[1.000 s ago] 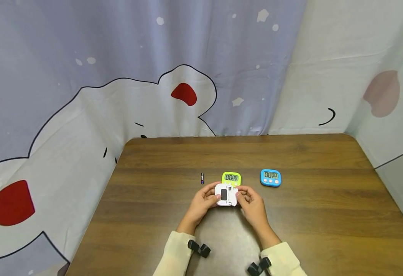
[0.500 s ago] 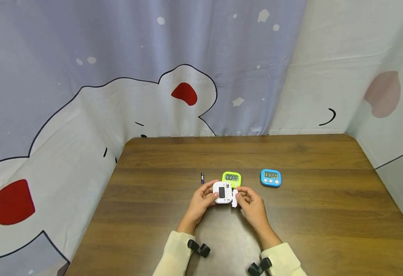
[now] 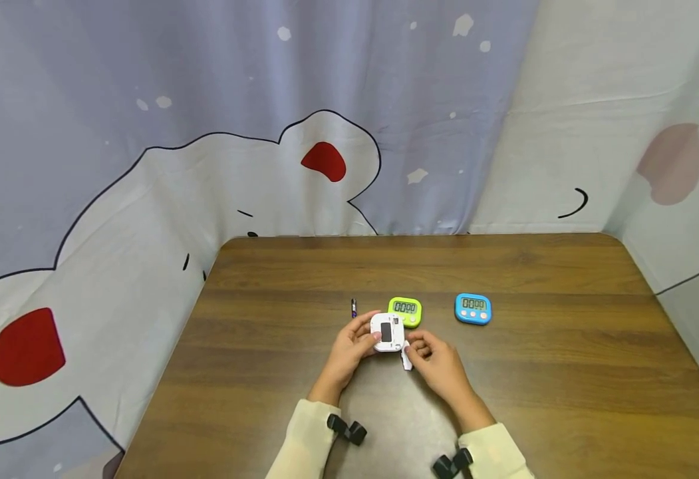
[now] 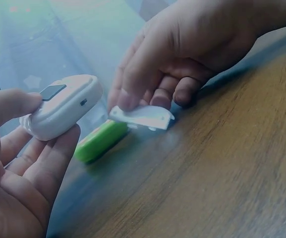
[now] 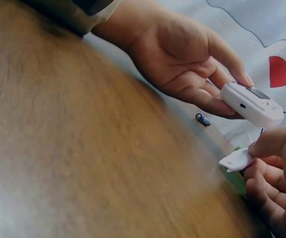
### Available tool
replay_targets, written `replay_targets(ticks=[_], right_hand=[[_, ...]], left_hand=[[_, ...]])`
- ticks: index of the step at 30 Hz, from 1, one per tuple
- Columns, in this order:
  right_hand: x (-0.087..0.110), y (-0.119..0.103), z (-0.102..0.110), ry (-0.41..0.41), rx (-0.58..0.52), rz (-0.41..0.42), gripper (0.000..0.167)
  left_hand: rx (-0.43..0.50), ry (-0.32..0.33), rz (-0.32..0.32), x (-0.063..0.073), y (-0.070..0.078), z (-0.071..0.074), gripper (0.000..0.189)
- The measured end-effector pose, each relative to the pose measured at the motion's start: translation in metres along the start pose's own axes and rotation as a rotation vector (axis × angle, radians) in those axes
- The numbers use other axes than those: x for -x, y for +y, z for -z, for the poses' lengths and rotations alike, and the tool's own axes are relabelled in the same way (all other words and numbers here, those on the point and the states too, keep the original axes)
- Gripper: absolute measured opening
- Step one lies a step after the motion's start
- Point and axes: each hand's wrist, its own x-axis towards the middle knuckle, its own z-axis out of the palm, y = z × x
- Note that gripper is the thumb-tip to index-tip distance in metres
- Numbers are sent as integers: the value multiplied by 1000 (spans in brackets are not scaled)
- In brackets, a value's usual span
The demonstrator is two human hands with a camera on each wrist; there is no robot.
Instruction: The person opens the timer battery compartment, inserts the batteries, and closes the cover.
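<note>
In the head view my left hand point(image 3: 346, 351) holds a white digital timer point(image 3: 394, 338), its back turned up with a dark rectangle on it. The thumb presses on the back and the fingers support it from below, as the left wrist view shows. My right hand point(image 3: 443, 370) pinches a small white battery cover point(image 4: 145, 118) between thumb and fingers. The cover is apart from the timer, low at its right side. Just behind the white timer lies a green timer point(image 3: 406, 308), its front edge partly hidden.
A blue timer point(image 3: 473, 309) lies to the right on the wooden table point(image 3: 541, 372). One small battery point(image 3: 354, 306) lies beyond my left hand. A patterned curtain point(image 3: 421, 120) hangs along the table's back edge.
The battery cover has come off the back of the white timer. My right hand has drawn it right and then down toward me, while my left hand keeps hold of the timer.
</note>
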Motion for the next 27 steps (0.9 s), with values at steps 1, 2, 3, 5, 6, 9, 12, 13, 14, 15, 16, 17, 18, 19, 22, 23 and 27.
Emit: replay_targets(ticks=[1,2,3,5,6,9,12,13,14,15,16,17,18,19,22,23,27], right_hand=[[0,0,0,1,22,8,15],[1,-1,1,1,43,11,15],[1,-1,1,0,63,16,15],[1,-1,1,1,101,28,14],[1,-2,0,4,117,34,14],[0,-2,0,23,165,51,12],[0,-2,-1,43,198,62,10],[0,-2,-2,46,207,68,10],[1,-3,-2,49,209,74,10],[1,-3,-2,49,213,80,10],[1,-4,-2,51,217,87,10],[1,-4,-2,53,217,93,10],[1,-4,-2,56,217,98,10],[2,-5,-2,61,217,105,10],[1,-5,-2,76,216,117,11],[1,-5,-2,80,215,118,11],[2,-5,-2,83,226,115,11]], left_hand=[[0,-1,4,0,0,0,49],[-1,-2,7,0,0,0,49],[-5,-1,12,0,-1,0,49],[-11,-2,21,1,-1,1,49],[-16,-3,25,1,-1,1,49],[-34,-6,37,2,-1,2,50],[-42,-12,42,3,-2,3,50],[-41,-14,44,4,-2,4,50],[-41,-16,46,4,-2,4,51],[-40,-19,50,5,-2,5,50],[-41,-21,55,5,-3,5,50],[-41,-25,60,6,-3,6,50],[-43,-28,65,6,-2,6,50],[-44,-33,69,7,-2,6,50],[-54,-50,74,6,-1,7,50],[-58,-56,74,6,-1,7,50],[-65,-68,74,5,-2,8,51]])
